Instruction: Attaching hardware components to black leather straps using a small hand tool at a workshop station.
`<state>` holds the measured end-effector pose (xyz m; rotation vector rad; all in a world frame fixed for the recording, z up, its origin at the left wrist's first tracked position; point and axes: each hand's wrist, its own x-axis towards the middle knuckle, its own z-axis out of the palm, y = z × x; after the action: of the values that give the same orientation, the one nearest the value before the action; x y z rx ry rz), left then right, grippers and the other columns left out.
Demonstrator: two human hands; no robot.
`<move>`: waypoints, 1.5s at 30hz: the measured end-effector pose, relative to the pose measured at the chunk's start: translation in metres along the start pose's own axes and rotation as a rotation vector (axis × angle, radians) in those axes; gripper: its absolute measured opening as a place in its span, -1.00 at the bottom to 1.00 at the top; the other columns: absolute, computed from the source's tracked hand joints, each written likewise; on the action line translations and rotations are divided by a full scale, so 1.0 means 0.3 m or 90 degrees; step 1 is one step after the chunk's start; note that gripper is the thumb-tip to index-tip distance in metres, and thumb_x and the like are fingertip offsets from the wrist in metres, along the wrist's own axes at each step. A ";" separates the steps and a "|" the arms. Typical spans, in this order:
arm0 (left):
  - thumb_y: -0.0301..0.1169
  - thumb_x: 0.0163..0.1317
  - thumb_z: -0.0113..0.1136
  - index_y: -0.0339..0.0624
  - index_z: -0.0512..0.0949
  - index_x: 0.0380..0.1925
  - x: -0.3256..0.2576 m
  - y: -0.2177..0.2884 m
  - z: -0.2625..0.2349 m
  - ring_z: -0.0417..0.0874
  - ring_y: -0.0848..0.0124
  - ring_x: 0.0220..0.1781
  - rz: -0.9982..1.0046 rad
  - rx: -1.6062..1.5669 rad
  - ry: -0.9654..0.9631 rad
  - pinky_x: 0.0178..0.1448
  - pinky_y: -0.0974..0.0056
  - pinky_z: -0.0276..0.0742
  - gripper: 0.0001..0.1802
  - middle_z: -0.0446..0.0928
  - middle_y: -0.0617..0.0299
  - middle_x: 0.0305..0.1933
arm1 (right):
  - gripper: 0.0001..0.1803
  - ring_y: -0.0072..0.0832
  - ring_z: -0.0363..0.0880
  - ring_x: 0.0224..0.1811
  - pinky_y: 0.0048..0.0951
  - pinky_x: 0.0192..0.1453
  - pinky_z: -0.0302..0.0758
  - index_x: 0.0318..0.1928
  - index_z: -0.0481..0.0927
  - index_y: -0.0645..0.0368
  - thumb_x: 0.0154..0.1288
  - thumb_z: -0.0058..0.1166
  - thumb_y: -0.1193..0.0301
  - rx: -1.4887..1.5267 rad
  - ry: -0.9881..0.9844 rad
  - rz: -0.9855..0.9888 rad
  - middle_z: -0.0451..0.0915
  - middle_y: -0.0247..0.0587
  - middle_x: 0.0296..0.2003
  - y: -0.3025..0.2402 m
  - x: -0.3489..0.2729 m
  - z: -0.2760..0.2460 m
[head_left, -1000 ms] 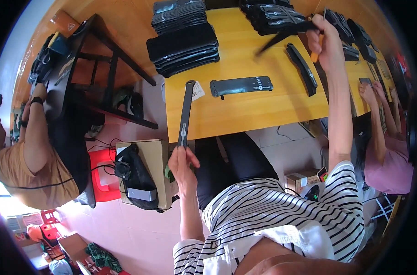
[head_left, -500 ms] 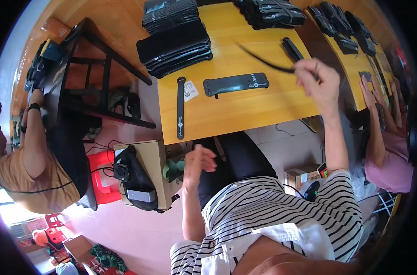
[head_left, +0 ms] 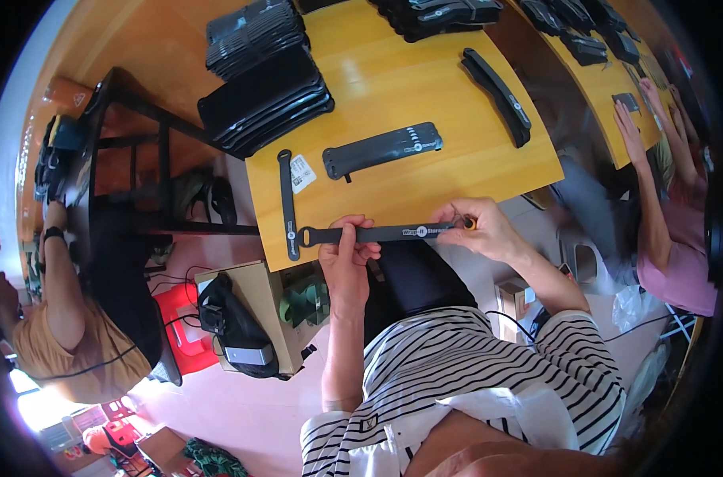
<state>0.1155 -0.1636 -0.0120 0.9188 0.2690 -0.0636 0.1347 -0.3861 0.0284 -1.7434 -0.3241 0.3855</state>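
A long black strap (head_left: 389,234) with a loop hole at one end is stretched level between my hands, just over the table's near edge. My left hand (head_left: 348,248) pinches it close to the holed end. Its other end is in the closed fingers of my right hand (head_left: 485,232). A small orange item (head_left: 470,224) shows at those same fingers; its kind is unclear. On the table lie a similar narrow strap (head_left: 287,199), a white label (head_left: 301,173) beside it, and a wide black strap bundle (head_left: 385,149).
Black straps are piled in a stack (head_left: 270,99) at the table's (head_left: 393,79) back left, with more bundles (head_left: 437,14) behind. A narrow strap pile (head_left: 497,99) lies at the right. Co-workers sit at both sides. A cardboard box (head_left: 258,306) with a black bag (head_left: 234,318) stands below left.
My right hand has come down and inward from the table's right side with the strap. My left hand has risen slightly and taken hold of the holed end. The view has shifted.
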 end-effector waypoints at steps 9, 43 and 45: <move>-0.42 0.32 -0.05 -0.31 0.49 -0.15 0.043 -0.004 0.003 0.63 0.43 -0.39 0.036 0.032 0.007 -0.30 0.40 0.61 -0.78 0.55 0.09 -0.20 | -0.89 -0.81 0.22 -0.79 -0.74 -0.74 0.08 -0.38 0.57 0.29 0.06 0.19 0.52 0.151 0.160 0.191 0.50 -0.32 -0.67 0.113 0.042 -0.096; -0.57 0.11 0.18 -0.31 0.50 -0.40 0.354 0.013 -0.043 0.40 0.65 -0.67 0.118 0.426 0.179 -0.61 0.58 0.25 -0.93 0.46 0.33 -0.59 | -0.88 -0.67 0.32 -0.65 -0.54 -0.56 0.26 -0.50 0.54 0.27 0.05 0.15 0.46 -0.130 0.320 0.173 0.44 -0.33 -0.70 0.220 0.300 -0.169; -0.57 0.11 0.18 -0.31 0.49 -0.40 0.355 0.014 -0.045 0.40 0.65 -0.67 0.119 0.424 0.179 -0.62 0.57 0.25 -0.93 0.46 0.32 -0.59 | -0.87 -0.65 0.32 -0.65 -0.52 -0.55 0.26 -0.50 0.54 0.28 0.04 0.15 0.45 -0.142 0.325 0.193 0.44 -0.32 -0.71 0.210 0.297 -0.172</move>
<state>0.2163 -0.1440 -0.0438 1.6165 0.4338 0.1603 0.2378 -0.4070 -0.0308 -2.0435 0.2773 0.1086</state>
